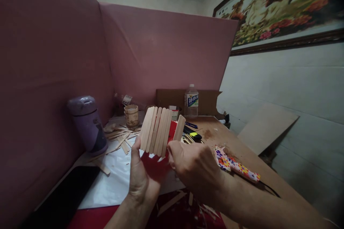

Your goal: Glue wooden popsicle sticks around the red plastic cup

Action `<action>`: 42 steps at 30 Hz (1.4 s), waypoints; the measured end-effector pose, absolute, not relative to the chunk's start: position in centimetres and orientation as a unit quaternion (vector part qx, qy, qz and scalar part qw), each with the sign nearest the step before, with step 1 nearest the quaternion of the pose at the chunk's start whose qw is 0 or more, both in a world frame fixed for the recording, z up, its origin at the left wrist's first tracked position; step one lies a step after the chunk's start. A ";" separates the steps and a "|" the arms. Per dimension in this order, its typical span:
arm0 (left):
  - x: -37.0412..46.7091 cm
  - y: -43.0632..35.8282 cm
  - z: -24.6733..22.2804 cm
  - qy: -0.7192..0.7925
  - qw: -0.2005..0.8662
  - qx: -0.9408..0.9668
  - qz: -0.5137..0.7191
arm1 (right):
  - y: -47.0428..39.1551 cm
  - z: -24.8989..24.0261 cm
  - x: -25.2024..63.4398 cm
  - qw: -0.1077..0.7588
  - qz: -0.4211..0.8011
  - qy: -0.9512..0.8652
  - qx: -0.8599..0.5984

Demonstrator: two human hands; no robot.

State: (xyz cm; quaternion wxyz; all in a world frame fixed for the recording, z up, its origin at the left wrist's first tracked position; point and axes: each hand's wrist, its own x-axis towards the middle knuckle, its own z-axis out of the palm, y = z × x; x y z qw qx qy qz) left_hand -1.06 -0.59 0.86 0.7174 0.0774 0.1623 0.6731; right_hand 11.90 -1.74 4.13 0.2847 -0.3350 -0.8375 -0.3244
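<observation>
I see my left hand (143, 177) holding up a little fence of wooden sticks (157, 130). The sticks stand side by side, touching each other, and they lean a bit to the right. Their long way runs up and down, rising from my left fingers, which are curled around the bottom ends from behind. Something red (172, 130) sits just behind the sticks.

My right hand (195, 168) is just to the right of that. Its fingers are pinched narrow on one more stick (179, 128). This single stick points up too, leaning the same way as the others. It stands just beside the right edge of the fence, with a small gap and the red part showing between them. So the fence lies to the left of my right fingers, very close. Both hands are nearly touching.
</observation>
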 end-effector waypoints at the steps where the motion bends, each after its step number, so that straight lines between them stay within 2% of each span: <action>1: -1.1 -0.6 0.9 0.164 0.724 0.074 0.666 | -1.6 4.1 11.9 0.285 -0.343 -0.833 -0.327; 6: -1.4 -0.7 0.8 0.167 0.768 0.078 0.613 | -0.2 5.0 12.9 0.315 -0.361 -0.813 -0.330; 10: -1.6 -0.7 0.8 0.164 0.785 0.081 0.591 | 1.3 6.9 14.7 0.392 -0.335 -0.753 -0.410; 14: -1.6 -0.6 0.7 0.151 0.794 0.072 0.584 | 0.9 7.9 15.5 0.466 -0.174 -0.761 -0.416; 17: -1.6 -0.5 0.5 0.148 0.793 0.077 0.585 | -0.3 7.7 15.1 0.451 -0.059 -0.805 -0.381; 20: -1.6 -0.5 0.4 0.171 0.786 0.091 0.587 | -0.9 7.3 14.5 0.432 -0.021 -0.824 -0.366; 26: -1.4 -0.7 0.7 0.190 0.762 0.114 0.609 | -0.5 7.4 14.1 0.406 -0.071 -0.833 -0.369; 35: -1.1 -1.2 1.6 0.204 0.717 0.150 0.650 | -0.7 7.7 13.8 0.296 -0.253 -0.846 -0.365; 42: -1.1 -1.0 1.5 0.207 0.728 0.123 0.642 | 0.0 6.5 13.1 0.303 -0.259 -0.824 -0.402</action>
